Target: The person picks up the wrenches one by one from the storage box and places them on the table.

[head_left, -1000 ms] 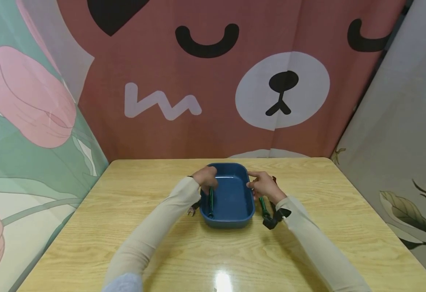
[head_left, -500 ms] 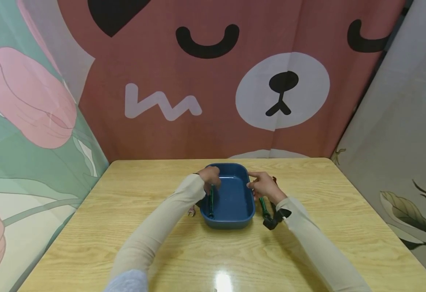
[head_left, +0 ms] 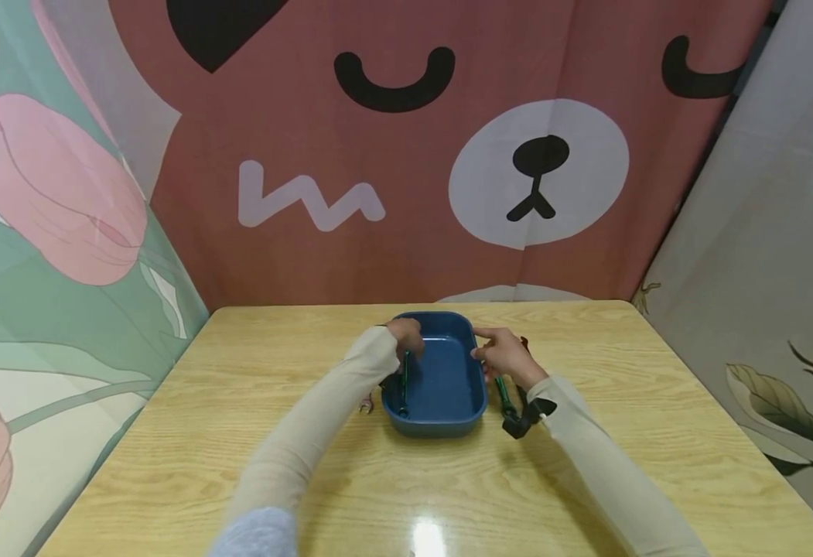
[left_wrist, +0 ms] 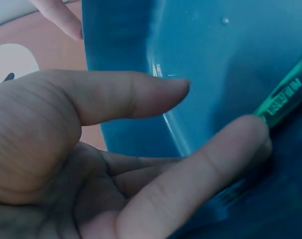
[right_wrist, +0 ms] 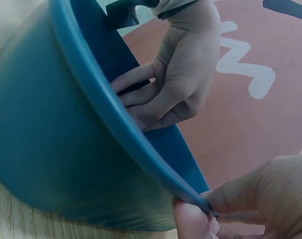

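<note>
A deep blue tray (head_left: 445,387) stands on the table. Inside it, along the left wall, lies a green wrench (head_left: 404,387) with lettering on its shank. My left hand (head_left: 407,337) reaches over the tray's left side; in the left wrist view the thumb is apart from the fingers, and one fingertip meets the end of the green wrench (left_wrist: 283,97). With thumb and fingers, my right hand (head_left: 508,356) pinches the tray's right rim, as the right wrist view shows at the rim (right_wrist: 141,144). The lower fingers of the left hand are partly hidden.
A second green wrench (head_left: 504,394) lies right of the tray, partly under the right hand and its black wrist camera (head_left: 520,422). Left of the tray, the open end of a metallic wrench (head_left: 366,404) shows beside the left sleeve. A printed curtain hangs behind the table.
My left hand has shifted slightly right, further over the tray, and the wrench in the tray has moved a little to the right at its upper end. The right hand stays at the rim.
</note>
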A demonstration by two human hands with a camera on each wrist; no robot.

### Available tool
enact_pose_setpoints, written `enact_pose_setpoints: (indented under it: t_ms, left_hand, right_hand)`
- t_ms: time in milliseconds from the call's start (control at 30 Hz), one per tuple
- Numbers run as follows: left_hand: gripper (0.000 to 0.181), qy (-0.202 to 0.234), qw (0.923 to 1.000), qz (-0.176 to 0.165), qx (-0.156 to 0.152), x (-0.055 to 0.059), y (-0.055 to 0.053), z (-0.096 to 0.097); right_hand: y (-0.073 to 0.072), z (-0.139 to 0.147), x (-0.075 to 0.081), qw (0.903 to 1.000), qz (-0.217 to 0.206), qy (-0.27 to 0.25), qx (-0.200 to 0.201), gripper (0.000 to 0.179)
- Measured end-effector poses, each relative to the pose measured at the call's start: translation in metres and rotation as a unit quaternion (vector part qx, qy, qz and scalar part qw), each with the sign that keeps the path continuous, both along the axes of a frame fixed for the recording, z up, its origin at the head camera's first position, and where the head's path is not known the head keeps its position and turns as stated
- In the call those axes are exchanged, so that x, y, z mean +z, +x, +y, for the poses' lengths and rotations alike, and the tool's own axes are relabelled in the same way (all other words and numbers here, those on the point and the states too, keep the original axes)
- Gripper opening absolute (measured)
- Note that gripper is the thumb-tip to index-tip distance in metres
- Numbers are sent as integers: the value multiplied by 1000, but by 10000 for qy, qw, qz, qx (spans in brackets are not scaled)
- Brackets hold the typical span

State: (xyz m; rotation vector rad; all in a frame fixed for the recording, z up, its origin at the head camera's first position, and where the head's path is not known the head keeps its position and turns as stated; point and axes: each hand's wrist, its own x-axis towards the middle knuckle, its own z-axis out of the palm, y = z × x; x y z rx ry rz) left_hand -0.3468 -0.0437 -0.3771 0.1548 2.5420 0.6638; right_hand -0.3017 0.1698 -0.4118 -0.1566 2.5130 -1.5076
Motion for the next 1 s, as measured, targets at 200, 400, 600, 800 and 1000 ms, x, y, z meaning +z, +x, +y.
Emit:
enact_pose_setpoints:
  t_ms: [200,400,600,800,1000]
  left_hand:
    - [74,2,9999,-106,107,-5,-4,-1]
    - [67,-532,9984,176,-92,-8,-11,4]
    - [63,-1269,9895,482,-489,-41,-42,13]
    - [47,-2249,9672,752,-907,-25,-20,22]
    - [47,-2195,9706,701,-699,-22,-9,24]
  right_hand:
    - [1,-1,0,10000,-14,-12,4,59]
    - [1,0,1,10000,-11,-24,6,59]
    - [0,2,-4,9999,-34,-73,73,59]
    - [1,1,-5,9999,-80,-63,80,60]
    - [0,1,-3,10000,38,-57,57,58]
